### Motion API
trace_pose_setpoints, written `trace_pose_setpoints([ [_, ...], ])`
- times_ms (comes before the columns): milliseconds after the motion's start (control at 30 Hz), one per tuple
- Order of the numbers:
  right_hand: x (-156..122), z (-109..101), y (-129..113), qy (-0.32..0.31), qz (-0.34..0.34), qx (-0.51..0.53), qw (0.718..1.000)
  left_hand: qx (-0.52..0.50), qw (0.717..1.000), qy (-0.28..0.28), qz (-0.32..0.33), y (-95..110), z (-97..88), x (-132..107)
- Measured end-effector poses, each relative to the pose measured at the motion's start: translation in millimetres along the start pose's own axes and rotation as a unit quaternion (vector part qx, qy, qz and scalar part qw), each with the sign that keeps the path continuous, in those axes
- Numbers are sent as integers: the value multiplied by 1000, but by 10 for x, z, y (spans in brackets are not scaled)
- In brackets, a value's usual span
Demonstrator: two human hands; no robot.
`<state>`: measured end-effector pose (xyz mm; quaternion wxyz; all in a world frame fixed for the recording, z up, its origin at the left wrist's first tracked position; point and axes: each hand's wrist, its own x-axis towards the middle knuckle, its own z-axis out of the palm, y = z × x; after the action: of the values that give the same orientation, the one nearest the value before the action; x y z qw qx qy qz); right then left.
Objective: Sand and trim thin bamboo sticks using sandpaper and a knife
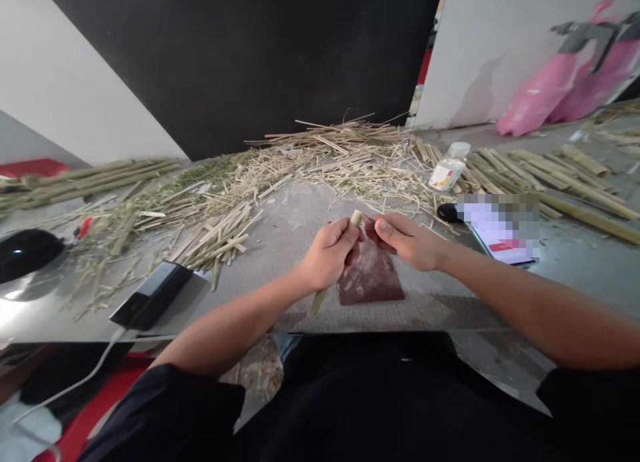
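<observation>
Stick: pale stick (357,217) in the two hands, just off 12 o'clock of the dark mat (373,287); its cut top pokes above the left fist. A greenish end (317,304) shows below the wrist, toward 8 o'clock, perhaps the same piece; the hand hides the join.
Left hand: left hand (330,249) curled round the stick, thumb pressed on it near the top.
Right hand: right hand (406,241) pinching a small dark tool (369,219) between thumb and finger, beside the stick's top; too blurred to say what kind.
Handling: probably light, stiff and dry, smooth enough to twist, liable to split along the grain.
Hold: best gripped just below the top, fingertips away from the tool.
Around: shavings (345,162) at 12 o'clock, bottle (447,170) at 1, loose strips (220,239) between 9 and 10.
</observation>
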<state>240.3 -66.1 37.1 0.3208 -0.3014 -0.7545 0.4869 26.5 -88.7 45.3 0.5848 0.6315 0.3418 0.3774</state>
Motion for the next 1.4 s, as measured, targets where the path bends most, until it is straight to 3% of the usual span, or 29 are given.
trace_pose_setpoints([
  [200,-13,-21,-79,-9,-19,-99,995,69,997,36,19,8,-4,-8],
  [433,-2,-64,-59,-6,-29,-171,985,75,996,34,25,-19,11,-23],
  [600,-4,-57,-85,13,-11,-210,978,134,989,49,35,-55,-4,-11],
  [867,-4,-42,-122,7,7,-252,968,185,981,15,50,-116,-43,9],
  [1100,2,59,-151,44,44,-290,955,379,918,64,94,-70,-15,-17],
  [1400,5,124,-81,63,19,-279,958,478,873,75,63,-85,40,-56],
])
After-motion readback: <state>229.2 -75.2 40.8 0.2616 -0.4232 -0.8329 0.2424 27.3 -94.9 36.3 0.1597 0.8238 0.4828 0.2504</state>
